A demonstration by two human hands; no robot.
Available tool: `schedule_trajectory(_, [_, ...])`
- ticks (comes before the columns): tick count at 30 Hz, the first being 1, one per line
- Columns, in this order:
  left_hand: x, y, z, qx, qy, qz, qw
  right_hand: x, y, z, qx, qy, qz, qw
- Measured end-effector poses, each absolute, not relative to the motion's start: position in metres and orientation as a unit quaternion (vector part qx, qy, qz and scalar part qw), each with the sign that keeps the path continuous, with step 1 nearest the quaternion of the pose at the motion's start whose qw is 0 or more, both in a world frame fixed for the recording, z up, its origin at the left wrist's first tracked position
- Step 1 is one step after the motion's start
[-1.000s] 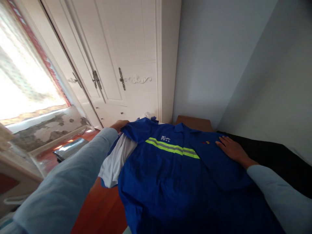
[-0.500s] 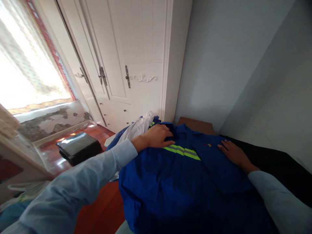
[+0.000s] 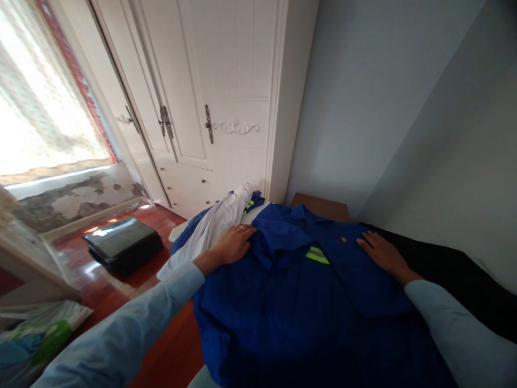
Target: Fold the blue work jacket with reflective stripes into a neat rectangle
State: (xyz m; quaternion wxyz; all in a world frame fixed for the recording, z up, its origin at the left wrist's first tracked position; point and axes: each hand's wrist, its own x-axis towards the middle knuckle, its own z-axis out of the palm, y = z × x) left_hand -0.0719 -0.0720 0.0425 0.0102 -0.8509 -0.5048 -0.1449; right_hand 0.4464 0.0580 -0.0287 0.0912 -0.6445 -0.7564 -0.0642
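A blue work jacket (image 3: 291,312) with a neon-yellow and grey reflective stripe is spread out in front of me. At its left edge, my left hand (image 3: 232,245) has its fingers curled in on the cloth; the fingertips are partly hidden. A folded front flap (image 3: 280,234) lies just right of that hand, covering part of the stripe. My right hand (image 3: 382,250) rests flat on the jacket's right front, fingers stretched out, near a small red and yellow emblem (image 3: 342,239). White cloth (image 3: 216,218) lies beside my left hand.
A white wardrobe (image 3: 238,70) stands ahead. On the red floor at left is a black box-like case (image 3: 123,245). A plastic bag (image 3: 48,328) sits lower left. Black cloth (image 3: 440,264) lies along the right wall, and a brown wooden top (image 3: 323,207) stands behind the jacket.
My left hand has moved left and a little toward me. The jacket's left flap now lies over part of the stripe. My right hand stays on the right front.
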Motion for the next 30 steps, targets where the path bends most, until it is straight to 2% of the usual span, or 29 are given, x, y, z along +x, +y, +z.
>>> schedule_trajectory(7, [-0.089, -0.072, 0.038, -0.8, -0.584, -0.136, 0.011, 0.452, 0.062, -0.033, -0.642, -0.758, -0.069, 0.091])
schedule_trajectory(14, [-0.093, -0.066, 0.034, -0.657, -0.705, -0.269, 0.004, 0.455, 0.062, -0.034, -0.633, -0.764, -0.077, 0.097])
schedule_trajectory(17, [-0.097, -0.064, 0.029, -0.606, -0.73, -0.314, -0.039, 0.455, 0.062, -0.034, -0.629, -0.766, -0.082, 0.098])
schedule_trajectory(20, [-0.101, -0.06, 0.027, -0.614, -0.696, -0.364, -0.081, 0.455, 0.062, -0.034, -0.627, -0.767, -0.088, 0.105])
schedule_trajectory(23, [-0.104, -0.059, 0.027, -0.679, -0.62, -0.388, -0.069, 0.456, 0.061, -0.033, -0.626, -0.767, -0.089, 0.111])
schedule_trajectory(27, [-0.108, -0.058, 0.021, -0.778, -0.541, -0.318, -0.011, 0.457, 0.061, -0.031, -0.629, -0.767, -0.081, 0.101])
schedule_trajectory(30, [-0.111, -0.057, 0.011, -0.805, -0.537, -0.251, 0.014, 0.457, 0.061, -0.032, -0.63, -0.766, -0.084, 0.091])
